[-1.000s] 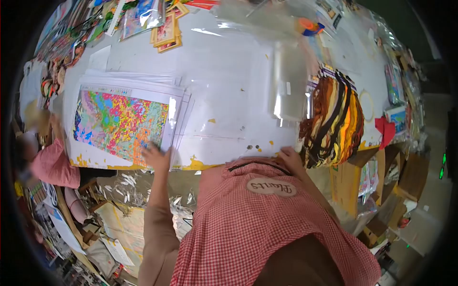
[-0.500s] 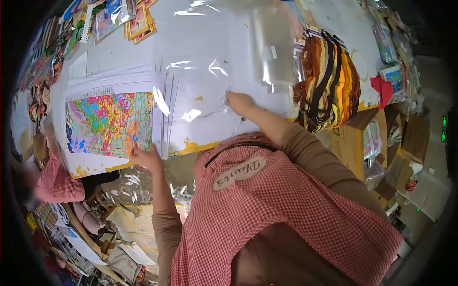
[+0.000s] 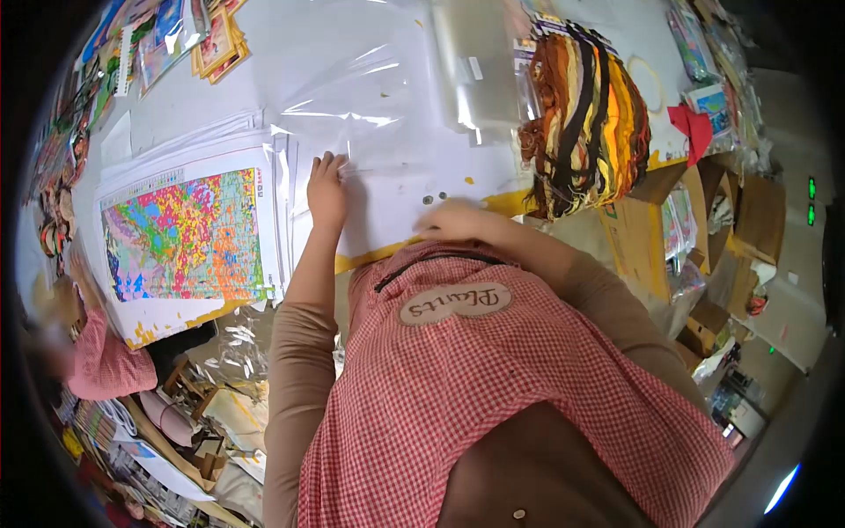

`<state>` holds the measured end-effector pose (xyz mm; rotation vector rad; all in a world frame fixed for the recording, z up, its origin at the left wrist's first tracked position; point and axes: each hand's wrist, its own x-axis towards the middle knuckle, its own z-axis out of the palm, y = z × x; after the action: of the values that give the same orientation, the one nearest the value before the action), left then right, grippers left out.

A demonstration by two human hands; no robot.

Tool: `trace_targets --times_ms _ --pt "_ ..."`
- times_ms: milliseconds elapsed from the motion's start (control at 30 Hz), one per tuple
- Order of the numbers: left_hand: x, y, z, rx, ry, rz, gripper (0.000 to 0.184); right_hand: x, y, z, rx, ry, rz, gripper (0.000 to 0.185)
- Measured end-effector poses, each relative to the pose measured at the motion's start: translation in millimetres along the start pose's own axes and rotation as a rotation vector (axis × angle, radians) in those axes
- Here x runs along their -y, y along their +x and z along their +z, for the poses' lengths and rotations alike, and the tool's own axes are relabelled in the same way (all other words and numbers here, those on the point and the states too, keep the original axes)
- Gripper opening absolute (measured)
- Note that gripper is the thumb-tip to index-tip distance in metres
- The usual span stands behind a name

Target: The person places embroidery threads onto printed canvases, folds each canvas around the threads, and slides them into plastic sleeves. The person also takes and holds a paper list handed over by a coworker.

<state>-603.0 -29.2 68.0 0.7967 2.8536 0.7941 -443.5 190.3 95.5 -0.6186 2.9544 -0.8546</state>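
Note:
My left hand (image 3: 327, 192) lies on the table with its fingers stretched forward, touching the lower edge of a clear plastic sleeve (image 3: 352, 97). Just left of it is a stack of white sheets, topped by a colourful printed pattern chart (image 3: 189, 233). My right hand (image 3: 456, 220) is low at the table's front edge, close to the apron. It is blurred, and its fingers are partly hidden, so what they hold, if anything, does not show. Two small dark round pieces (image 3: 429, 200) lie on the table just above it.
Hanks of brown, black, yellow and orange thread (image 3: 585, 114) lie to the right. Beside them is a stack of clear sleeves (image 3: 480, 75). Orange-edged cards (image 3: 218, 44) sit at the back left. A red cloth piece (image 3: 689, 132) hangs at the right edge. Another person's sleeve (image 3: 106, 352) shows at left.
My left hand has left the chart and moved right and forward onto the plastic sleeve. My right hand has drawn back from the sleeve towards the table's front edge. The view has shifted slightly.

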Motion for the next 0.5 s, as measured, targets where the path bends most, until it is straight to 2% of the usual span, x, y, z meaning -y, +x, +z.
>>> trace_targets --times_ms 67,100,167,200,267,300,333,367,400,433,467,500 --pt "-1.2 2.8 2.0 0.013 -0.030 -0.047 0.037 11.2 -11.2 -21.0 0.614 0.547 0.441 0.042" --pt "-2.9 0.9 4.7 0.018 -0.031 -0.046 0.037 7.8 -22.6 -18.3 0.613 0.551 0.445 0.042" --pt "-6.0 -2.2 8.1 -0.001 0.001 -0.021 0.035 -4.1 -47.0 1.0 0.328 0.491 0.643 0.035" --pt "-10.8 -4.6 8.6 0.001 0.003 -0.019 0.035 -7.1 -50.5 4.8 0.326 0.494 0.643 0.035" --pt "-29.0 -14.4 10.1 0.055 0.076 0.109 0.038 -12.4 -51.9 7.5 0.156 0.835 0.828 0.046" --pt "-40.5 -22.1 8.9 0.112 0.104 0.161 0.042 -10.3 -47.2 4.5 0.154 0.838 0.825 0.046" --pt "-56.3 -23.6 2.0 0.234 0.025 0.244 0.048 -5.1 -37.9 -1.6 -0.005 1.107 0.897 0.054" --pt "-68.6 -36.9 4.0 0.220 0.039 0.191 0.055 -0.2 -27.8 -7.7 -0.172 1.374 0.956 0.063" --pt "-79.7 -45.3 3.5 0.280 0.077 0.158 0.063 0.9 -17.9 -10.7 -0.173 1.375 0.952 0.063" --pt "-85.8 -50.1 2.8 0.340 0.115 0.124 0.072 -1.3 -7.0 -12.5 -0.308 1.462 0.988 0.068" --pt "-87.1 -50.5 0.3 0.338 0.117 0.123 0.072 -3.4 2.6 -15.2 -0.445 1.547 1.022 0.074" --pt "-87.9 -50.5 -2.2 0.348 0.136 0.126 0.069 -5.2 10.2 -18.5 -0.443 1.548 1.018 0.074"
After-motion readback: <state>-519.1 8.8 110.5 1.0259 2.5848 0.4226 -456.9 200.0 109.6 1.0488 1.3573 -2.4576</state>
